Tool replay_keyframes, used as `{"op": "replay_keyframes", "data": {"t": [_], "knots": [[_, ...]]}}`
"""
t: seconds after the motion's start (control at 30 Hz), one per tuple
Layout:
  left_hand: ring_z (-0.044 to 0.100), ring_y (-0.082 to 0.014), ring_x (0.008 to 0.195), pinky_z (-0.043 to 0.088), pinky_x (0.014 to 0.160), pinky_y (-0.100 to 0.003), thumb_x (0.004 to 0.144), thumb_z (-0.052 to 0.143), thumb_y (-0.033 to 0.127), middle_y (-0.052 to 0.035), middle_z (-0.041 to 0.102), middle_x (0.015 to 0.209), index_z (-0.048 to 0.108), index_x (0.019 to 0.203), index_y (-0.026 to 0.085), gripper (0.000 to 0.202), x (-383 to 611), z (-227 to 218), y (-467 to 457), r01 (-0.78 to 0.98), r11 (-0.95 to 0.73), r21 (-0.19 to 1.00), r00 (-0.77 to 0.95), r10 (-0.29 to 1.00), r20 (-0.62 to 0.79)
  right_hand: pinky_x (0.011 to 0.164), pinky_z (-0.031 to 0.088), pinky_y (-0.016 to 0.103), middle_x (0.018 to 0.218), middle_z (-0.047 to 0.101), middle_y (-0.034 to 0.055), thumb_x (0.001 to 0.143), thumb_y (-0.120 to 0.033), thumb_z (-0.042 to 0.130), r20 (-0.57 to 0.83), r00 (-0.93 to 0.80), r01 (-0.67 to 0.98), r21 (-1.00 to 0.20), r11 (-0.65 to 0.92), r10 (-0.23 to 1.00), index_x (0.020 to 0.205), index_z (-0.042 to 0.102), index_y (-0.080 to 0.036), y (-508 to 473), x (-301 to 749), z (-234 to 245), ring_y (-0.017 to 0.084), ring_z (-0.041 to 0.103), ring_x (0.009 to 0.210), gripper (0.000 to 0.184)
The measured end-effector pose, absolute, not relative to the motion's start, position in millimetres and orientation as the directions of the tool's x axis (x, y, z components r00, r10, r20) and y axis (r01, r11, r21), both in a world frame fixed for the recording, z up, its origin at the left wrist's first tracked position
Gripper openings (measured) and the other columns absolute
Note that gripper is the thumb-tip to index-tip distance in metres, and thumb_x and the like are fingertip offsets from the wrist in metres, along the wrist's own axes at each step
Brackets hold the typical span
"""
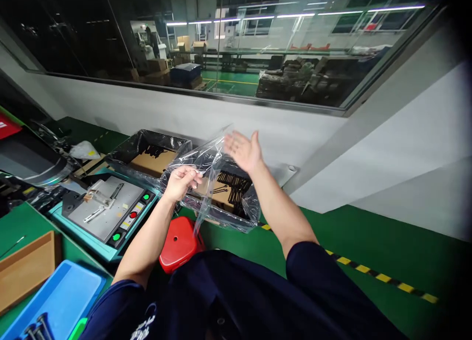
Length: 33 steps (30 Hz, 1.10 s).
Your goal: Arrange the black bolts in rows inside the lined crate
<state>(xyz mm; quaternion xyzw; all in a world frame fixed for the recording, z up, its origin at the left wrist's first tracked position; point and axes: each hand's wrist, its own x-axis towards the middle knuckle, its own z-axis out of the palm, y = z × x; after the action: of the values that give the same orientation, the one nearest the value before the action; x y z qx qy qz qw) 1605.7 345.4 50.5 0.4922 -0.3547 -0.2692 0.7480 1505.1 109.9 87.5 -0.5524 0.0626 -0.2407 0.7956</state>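
My left hand [182,183] is closed in a pinch on the edge of a clear plastic bag [206,155]. The film stretches up and to the right from those fingers. My right hand [241,150] is raised with the fingers spread, beside the far end of the film; whether it touches the film I cannot tell. Below both hands stands a box [248,213] lined with this plastic. Inside it, black rod-shaped parts [236,185] lie in rows on brown cardboard [221,197].
A second plastic-lined box [127,155] stands to the left. Nearer me are a red stool [177,246] and a machine with green and red buttons [106,207]. A blue tray [70,291] and a brown tray [29,266] lie at lower left. A white wall [295,133] rises behind.
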Motion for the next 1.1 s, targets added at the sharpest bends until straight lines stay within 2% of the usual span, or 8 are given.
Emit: {"op": "replay_keyframes", "data": {"t": [0.1,0.17,0.33,0.6,0.73,0.9,1.0,1.1], "knots": [[0.065,-0.0116,0.058,0.045,0.043,-0.017,0.077,0.074,0.036,-0.0084,0.074,0.084,0.064,0.081,0.013,0.026,1602.9,53.0,347.4,0.065,0.396,0.916,0.65,-0.714,0.262,0.092,0.05,0.051,0.113,0.068,0.0137,0.078,-0.086,0.027,0.087,0.963,0.201,-0.859,0.47,-0.253,0.11,0.063,-0.02,162.1,1496.4,32.4,0.028,0.062,0.11,0.081],[0.065,-0.0117,0.057,0.044,0.043,-0.018,0.077,0.073,0.037,-0.0094,0.074,0.087,0.063,0.082,0.013,0.027,1603.0,52.0,349.5,0.057,0.383,0.922,0.677,-0.693,0.246,0.091,0.05,0.051,0.11,0.069,0.0135,0.074,-0.085,0.04,0.109,0.969,0.215,-0.808,0.548,-0.221,0.109,0.064,-0.019,194.3,1495.7,4.2,0.028,0.063,0.106,0.079],[0.065,-0.0125,0.057,0.045,0.042,-0.019,0.076,0.073,0.043,-0.0067,0.072,0.08,0.062,0.08,0.013,0.032,1605.5,48.6,358.2,-0.029,0.29,0.957,0.75,-0.626,0.213,0.075,0.056,0.03,0.081,0.07,0.0,0.074,-0.048,0.075,0.142,0.82,0.459,-0.743,0.488,-0.555,0.081,0.066,-0.022,219.5,1510.4,-11.8,0.014,0.066,0.075,0.029],[0.044,-0.0057,0.037,0.032,0.038,-0.017,0.079,0.069,0.045,0.0038,0.054,0.047,0.062,0.072,0.014,0.033,1627.7,49.3,391.2,-0.229,0.042,0.972,0.868,-0.443,0.224,0.042,0.044,0.019,0.06,0.06,-0.0031,0.079,-0.056,0.065,0.156,0.703,0.346,-0.928,0.141,-0.694,0.083,0.062,-0.018,175.4,1500.7,-5.6,0.008,0.054,0.046,0.038],[0.047,-0.0056,0.037,0.03,0.034,-0.016,0.071,0.077,0.04,0.0006,0.062,0.06,0.063,0.073,0.013,0.031,1637.0,57.5,405.5,-0.016,0.047,0.999,0.854,-0.518,0.038,0.044,0.048,0.02,0.061,0.06,-0.0019,0.083,-0.058,0.058,0.229,0.758,0.172,-0.973,-0.152,-0.61,0.084,0.063,-0.018,158.7,1491.9,0.8,0.01,0.057,0.048,0.04],[0.052,-0.0048,0.042,0.031,0.033,-0.013,0.07,0.078,0.032,-0.0015,0.067,0.071,0.066,0.084,0.012,0.027,1648.1,48.6,413.6,0.374,0.169,0.912,0.764,-0.614,-0.2,0.046,0.05,0.021,0.061,0.062,-0.0014,0.084,-0.06,0.054,0.197,0.823,0.104,-0.974,-0.2,-0.533,0.091,0.063,-0.019,161.1,1489.1,13.1,0.012,0.061,0.049,0.043],[0.069,-0.0154,0.074,0.052,0.054,-0.021,0.077,0.068,0.054,-0.0127,0.072,0.104,0.067,0.106,0.011,0.052,1647.1,22.3,418.2,0.495,0.259,0.829,0.653,-0.741,-0.158,0.042,0.048,0.02,0.059,0.062,-0.0023,0.083,-0.061,0.056,0.05,0.868,0.043,-0.999,-0.026,-0.494,0.103,0.061,-0.02,168.8,1492.4,11.2,0.012,0.059,0.046,0.046],[0.061,-0.0301,0.115,0.051,0.092,-0.04,0.072,0.064,0.068,-0.0194,0.062,0.127,0.063,0.119,0.011,0.074,1636.1,-10.6,423.2,0.474,0.317,0.821,0.581,-0.814,-0.021,0.036,0.04,0.017,0.06,0.064,-0.0013,0.086,-0.055,0.057,-0.156,0.863,-0.053,-0.974,0.221,-0.481,0.108,0.058,-0.021,172.8,1497.9,0.7,0.011,0.057,0.042,0.041]]}}
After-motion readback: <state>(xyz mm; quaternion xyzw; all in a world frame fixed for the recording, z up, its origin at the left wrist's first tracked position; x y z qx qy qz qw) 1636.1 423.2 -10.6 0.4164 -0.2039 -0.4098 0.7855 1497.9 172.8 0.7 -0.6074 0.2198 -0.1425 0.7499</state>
